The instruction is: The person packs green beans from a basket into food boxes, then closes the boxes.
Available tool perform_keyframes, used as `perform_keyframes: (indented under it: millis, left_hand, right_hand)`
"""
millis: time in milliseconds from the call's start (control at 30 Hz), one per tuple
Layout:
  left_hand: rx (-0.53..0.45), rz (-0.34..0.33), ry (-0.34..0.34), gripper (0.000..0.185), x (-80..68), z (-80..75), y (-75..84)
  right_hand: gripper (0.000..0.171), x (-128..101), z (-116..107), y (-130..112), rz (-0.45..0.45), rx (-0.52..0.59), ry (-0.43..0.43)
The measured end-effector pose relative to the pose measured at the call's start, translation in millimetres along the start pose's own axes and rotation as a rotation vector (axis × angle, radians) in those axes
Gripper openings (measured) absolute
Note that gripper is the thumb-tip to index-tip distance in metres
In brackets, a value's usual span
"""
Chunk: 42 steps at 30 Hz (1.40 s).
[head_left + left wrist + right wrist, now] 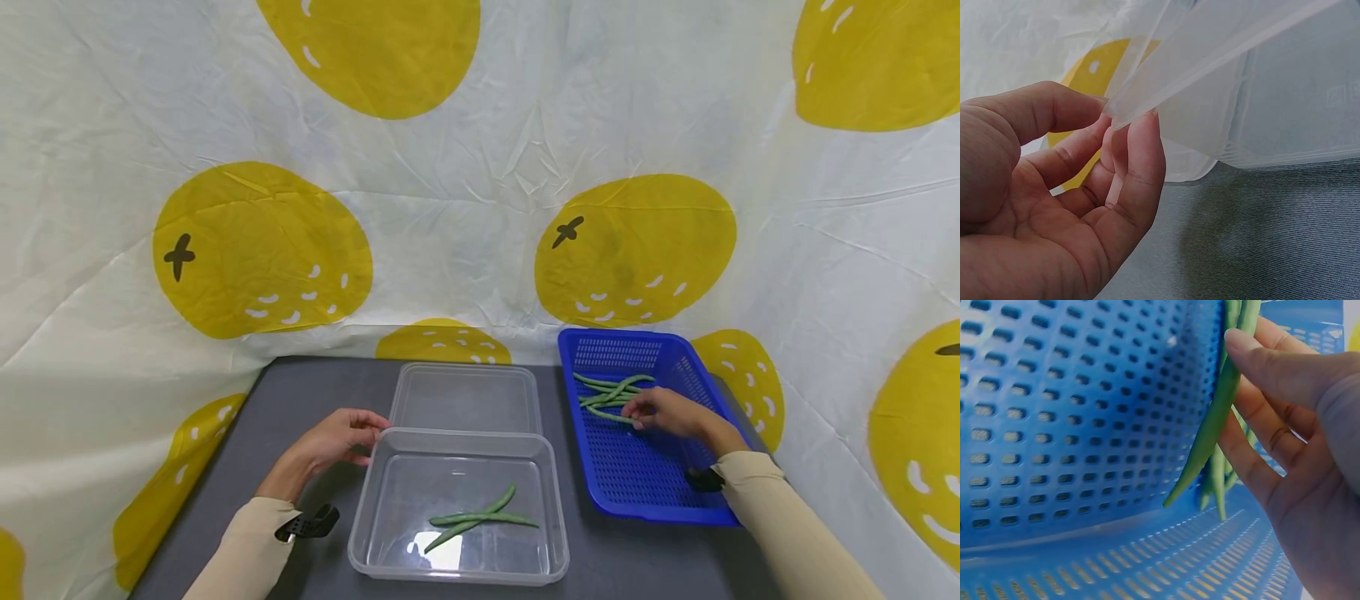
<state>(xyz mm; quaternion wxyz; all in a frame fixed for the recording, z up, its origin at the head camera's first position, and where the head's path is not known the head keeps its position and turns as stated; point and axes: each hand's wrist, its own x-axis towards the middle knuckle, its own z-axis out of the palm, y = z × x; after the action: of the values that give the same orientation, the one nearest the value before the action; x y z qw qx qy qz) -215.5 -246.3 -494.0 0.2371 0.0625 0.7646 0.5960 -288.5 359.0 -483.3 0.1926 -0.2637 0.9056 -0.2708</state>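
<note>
On the grey tabletop [315, 392], your left hand [330, 442] pinches the clear container [457, 508] rim while your right hand [667, 412] grips green beans [611, 392] in the blue basket [645, 492].

We are looking down from the head; wrist cameras are sitting close, sharing its tub [457, 500] and basket [645, 492].

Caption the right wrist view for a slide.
Right hand pinches green beans inside the blue perforated basket.
</note>
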Motion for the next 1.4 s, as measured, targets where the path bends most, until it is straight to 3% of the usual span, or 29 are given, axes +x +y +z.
perform_keyframes:
  millis: [167, 733, 1400]
  left_hand:
    - [0.002, -0.006, 0.004, 0.035, 0.9, -0.5, -1.0]
    - [0.004, -0.005, 0.010, 0.034, 1.0, -0.1, 6.7]
    - [-0.003, -0.015, 0.011, 0.032, -0.4, -0.3, 1.8]
  right_hand:
    - [0.016, -2.7, -7.3, -10.5, -0.048, 0.006, 0.030]
    - [0.022, -9.7, -18.0, -33.5, -0.071, 0.132, 0.054]
    - [0.019, -11.4, -12.2, -77.2, -0.182, 0.114, 0.088]
